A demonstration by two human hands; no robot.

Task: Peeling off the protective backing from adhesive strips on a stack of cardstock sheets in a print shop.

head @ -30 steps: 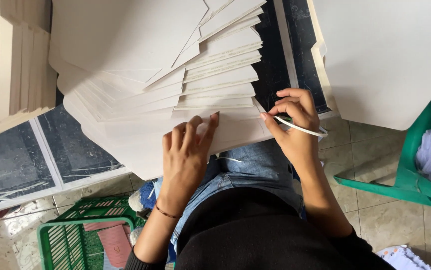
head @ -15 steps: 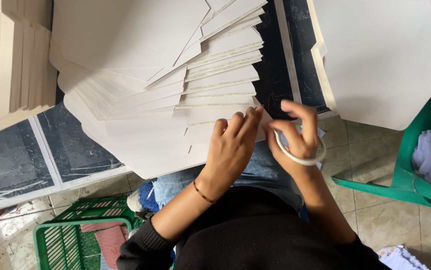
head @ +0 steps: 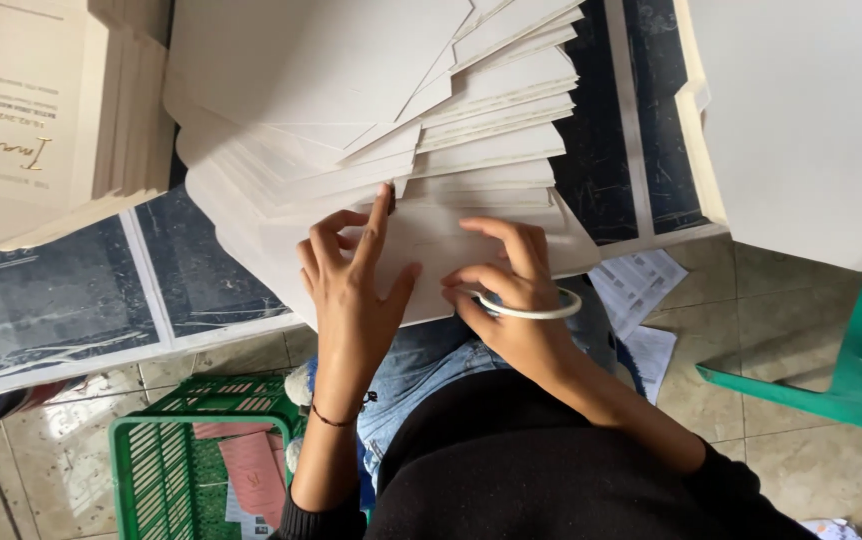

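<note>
A fanned stack of white paper sheets (head: pixel 381 130) lies on a dark board over my lap. My left hand (head: pixel 351 280) rests on the front sheet (head: pixel 431 245), fingers spread, with the index finger pointing up along it. My right hand (head: pixel 511 275) is just to the right, fingertips pressing on the same sheet. A thin white tape ring (head: pixel 536 310) is held in that hand, around its lower fingers. The two hands are nearly touching.
A pile of printed cream cards (head: pixel 21 120) sits at the top left and large white sheets (head: pixel 811 120) at the right. A green basket (head: pixel 151 470) stands on the tiled floor at the lower left, a green plastic chair (head: pixel 851 385) at the right. Loose printed papers (head: pixel 641 290) lie by my knee.
My left hand went right to meet the right hand, then came back left onto the front sheet. My right hand moved left with the ring, from the sheet's edge to its middle.
</note>
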